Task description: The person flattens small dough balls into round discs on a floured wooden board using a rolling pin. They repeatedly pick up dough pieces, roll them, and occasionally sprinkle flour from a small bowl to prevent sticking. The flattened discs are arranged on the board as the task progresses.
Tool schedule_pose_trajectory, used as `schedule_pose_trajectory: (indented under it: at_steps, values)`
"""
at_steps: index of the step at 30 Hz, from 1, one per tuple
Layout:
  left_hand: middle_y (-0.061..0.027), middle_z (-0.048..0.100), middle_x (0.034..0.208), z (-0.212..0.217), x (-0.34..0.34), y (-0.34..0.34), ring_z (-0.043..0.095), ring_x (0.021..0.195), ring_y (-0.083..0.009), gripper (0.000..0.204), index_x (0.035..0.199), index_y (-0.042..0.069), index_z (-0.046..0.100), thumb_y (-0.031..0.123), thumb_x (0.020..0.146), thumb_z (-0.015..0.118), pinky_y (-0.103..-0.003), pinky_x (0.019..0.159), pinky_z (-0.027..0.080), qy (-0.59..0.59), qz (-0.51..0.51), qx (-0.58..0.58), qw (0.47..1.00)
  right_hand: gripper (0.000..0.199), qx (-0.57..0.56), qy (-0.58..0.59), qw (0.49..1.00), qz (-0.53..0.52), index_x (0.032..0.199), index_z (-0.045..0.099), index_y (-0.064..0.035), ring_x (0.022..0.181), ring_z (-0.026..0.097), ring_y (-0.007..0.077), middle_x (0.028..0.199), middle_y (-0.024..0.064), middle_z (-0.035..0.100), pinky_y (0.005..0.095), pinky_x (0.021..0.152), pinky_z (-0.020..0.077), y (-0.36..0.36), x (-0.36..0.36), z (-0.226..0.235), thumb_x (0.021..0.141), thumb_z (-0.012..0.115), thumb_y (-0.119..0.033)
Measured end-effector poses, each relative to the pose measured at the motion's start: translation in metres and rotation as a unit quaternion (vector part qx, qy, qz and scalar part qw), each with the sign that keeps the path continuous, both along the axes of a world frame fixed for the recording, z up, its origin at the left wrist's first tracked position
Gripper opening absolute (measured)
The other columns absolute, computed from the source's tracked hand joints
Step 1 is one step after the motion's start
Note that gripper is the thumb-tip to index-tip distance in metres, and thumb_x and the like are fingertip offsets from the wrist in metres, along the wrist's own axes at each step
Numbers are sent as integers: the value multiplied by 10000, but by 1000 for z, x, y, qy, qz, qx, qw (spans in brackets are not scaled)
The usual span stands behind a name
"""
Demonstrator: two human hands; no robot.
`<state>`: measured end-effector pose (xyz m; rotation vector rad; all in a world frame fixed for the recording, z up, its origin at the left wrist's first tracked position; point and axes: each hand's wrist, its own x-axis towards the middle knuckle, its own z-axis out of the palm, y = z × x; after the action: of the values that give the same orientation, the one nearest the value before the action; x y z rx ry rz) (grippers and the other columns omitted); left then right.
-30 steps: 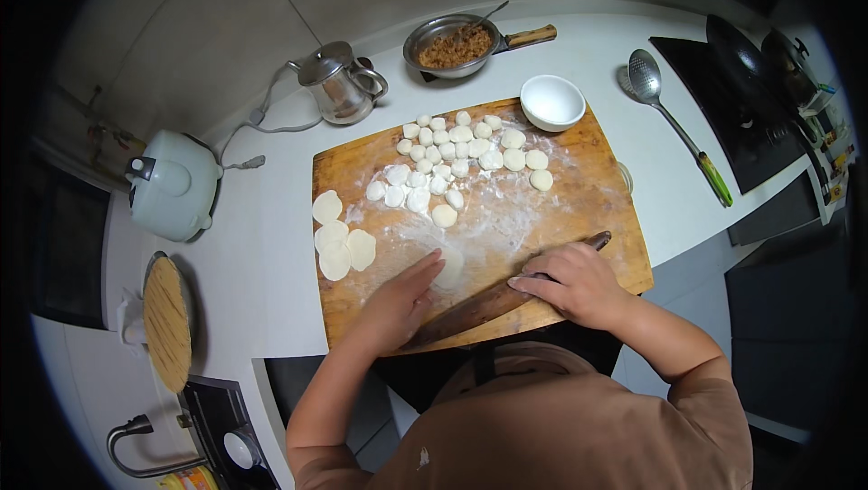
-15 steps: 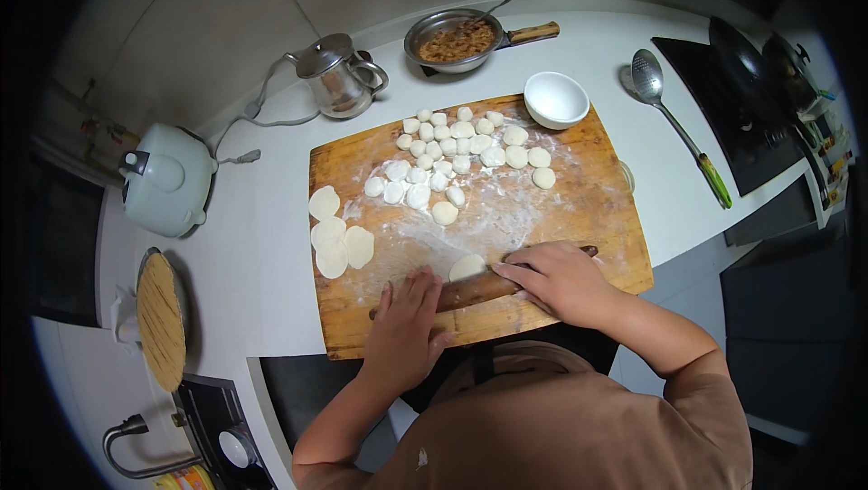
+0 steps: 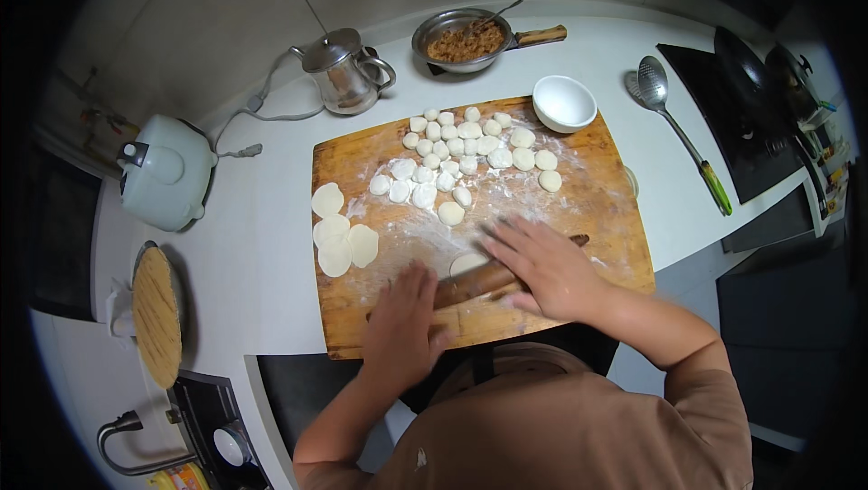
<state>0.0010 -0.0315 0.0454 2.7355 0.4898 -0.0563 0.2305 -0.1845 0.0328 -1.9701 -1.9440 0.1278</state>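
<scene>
A dark wooden rolling pin [image 3: 473, 285] lies aslant near the front of a floured wooden board [image 3: 579, 219]. My left hand [image 3: 403, 323] rests flat over its left part, fingers stretched out. Over the right part lies my right hand [image 3: 547, 271], palm down with fingers extended and slightly blurred. Both press on the pin without wrapping round it. A dough disc [image 3: 467, 263] shows just behind the pin, partly covered by it. Several thin rolled wrappers [image 3: 334, 257] overlap at the board's left edge. Many small floured dough pieces [image 3: 449, 132] cover its far middle.
A white bowl [image 3: 564, 104] stands on the board's far right corner. Behind it sits a pan of brown filling [image 3: 464, 41] with a spoon. A metal kettle [image 3: 345, 71] is at the back. A slotted spoon [image 3: 653, 83] lies right, a pale green appliance [image 3: 169, 174] left.
My right hand has shifted forward and flattened over the pin, away from the disc's edge. The pin's right end has swung slightly away from me; more of the disc is covered.
</scene>
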Motion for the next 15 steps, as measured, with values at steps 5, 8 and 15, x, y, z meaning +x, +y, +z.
schedule_pose_trajectory:
  at_steps: [5,8,15]
  values:
    - [-239,340,1554,-8,0,0,333,1438,-419,818,1509,-17,307,323,871,688,-543,1183,252,6,-4,20,1000,781,-14,-11,1000,-4,1497,416,-81,1415,381,371,1504,161,444,493,1141,343,-5,-2,1,863,663,-465]
    - [-235,322,1575,-16,10,20,314,1458,-406,786,1519,-17,286,269,888,656,-531,1200,224,-31,17,12,999,774,25,-32,998,-46,1494,418,-81,1404,395,369,1491,160,458,491,1147,342,26,10,1,860,679,-441]
    - [-161,458,1514,17,31,43,412,1413,-351,459,1419,35,487,146,975,527,-435,1166,335,-33,-118,-137,983,614,47,-2,999,-26,1391,509,-71,1311,475,359,1385,153,534,475,1078,398,-3,-2,-4,856,678,-322]
